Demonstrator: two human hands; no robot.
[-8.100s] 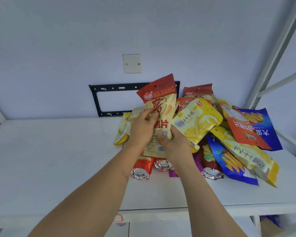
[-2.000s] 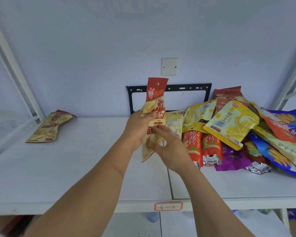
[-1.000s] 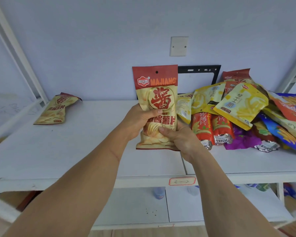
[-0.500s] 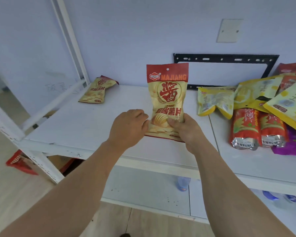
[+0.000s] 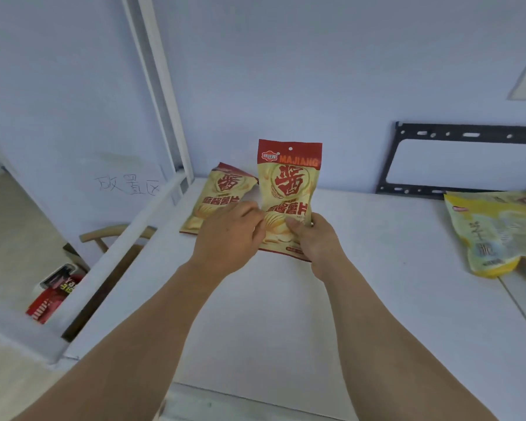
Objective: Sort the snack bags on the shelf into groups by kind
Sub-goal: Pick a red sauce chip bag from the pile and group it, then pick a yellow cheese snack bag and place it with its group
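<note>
"MAJIANG" tops the held snack bag [image 5: 289,189]; wall handwriting [image 5: 127,186] reads "放置区".

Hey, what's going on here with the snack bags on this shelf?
A person is sorting snacks. Both hands hold a red-and-cream Majiang chip bag upright, the right hand pinching its lower edge, the left hand at its side. It's right beside a matching bag lying at the white shelf's left end. A yellow bag lies off to the right.

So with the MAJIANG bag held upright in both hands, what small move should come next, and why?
Probably lay the held bag down beside the matching bag lying at the shelf's left end: both hands grip it just right of that twin.
</note>
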